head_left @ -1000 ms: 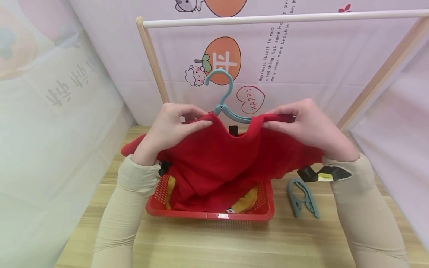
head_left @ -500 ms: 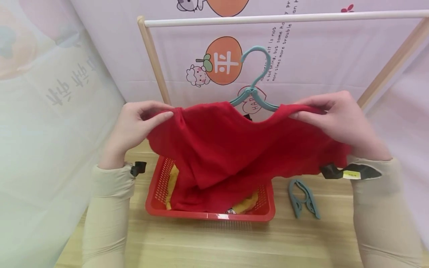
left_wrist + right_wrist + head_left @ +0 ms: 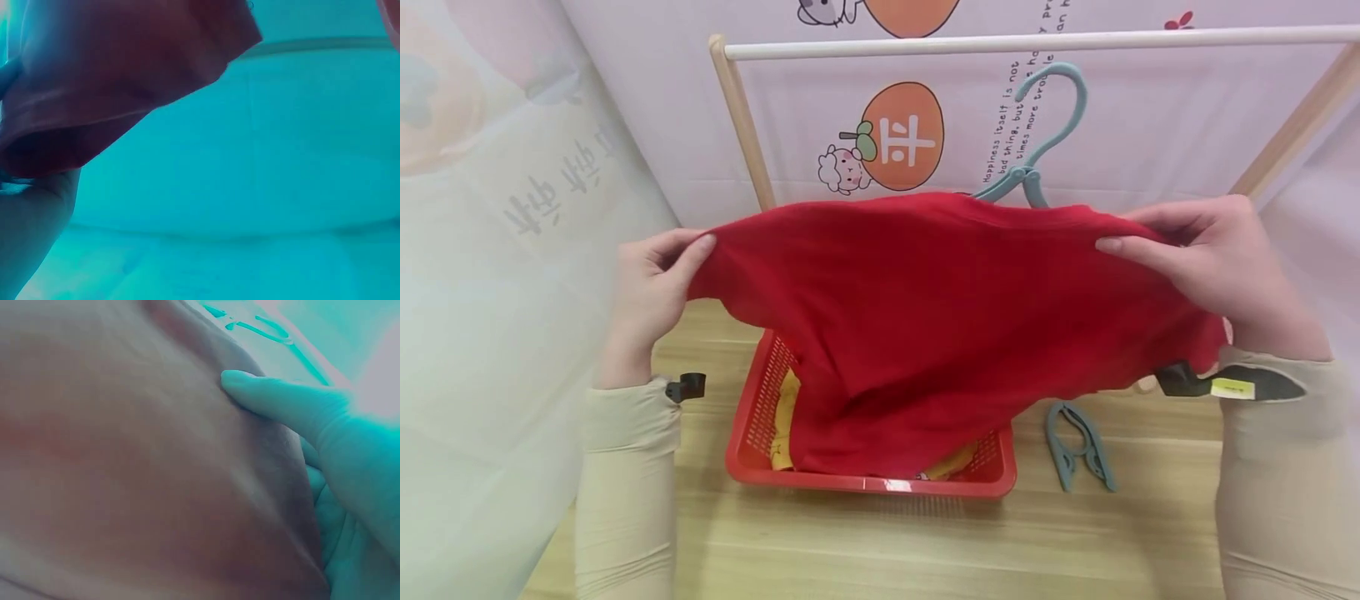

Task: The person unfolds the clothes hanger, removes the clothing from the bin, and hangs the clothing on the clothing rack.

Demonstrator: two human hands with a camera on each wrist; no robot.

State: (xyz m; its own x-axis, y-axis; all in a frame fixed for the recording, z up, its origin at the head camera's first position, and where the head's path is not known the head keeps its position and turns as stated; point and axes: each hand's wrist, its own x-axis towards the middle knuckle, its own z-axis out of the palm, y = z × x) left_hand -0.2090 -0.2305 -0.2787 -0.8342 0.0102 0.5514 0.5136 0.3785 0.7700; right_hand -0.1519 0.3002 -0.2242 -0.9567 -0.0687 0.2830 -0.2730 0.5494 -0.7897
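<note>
A red shirt (image 3: 910,300) is stretched between my two hands, its lower part hanging over a red basket (image 3: 868,485). My left hand (image 3: 651,287) pinches the sleeve end at the left. My right hand (image 3: 1232,258) grips the shirt's right shoulder, thumb in front, as the right wrist view also shows with the thumb (image 3: 275,397) on the cloth. A blue-green hanger (image 3: 1063,125) rises from behind the neckline, its hook pointing up and its lower arms hidden by the shirt. In the left wrist view the cloth (image 3: 125,69) looks dark and its open edge shows.
A clothes rack with a white rail (image 3: 1037,40) and wooden posts stands behind. A folded blue-green hanger (image 3: 1078,446) lies on the wooden table (image 3: 865,550), right of the basket. Yellow cloth (image 3: 784,425) lies in the basket. Printed sheets hang at the back and sides.
My hands have moved apart, the left one shifting from the collar out to the sleeve. The shirt is spread wider, and the hanger has moved up and right with it.
</note>
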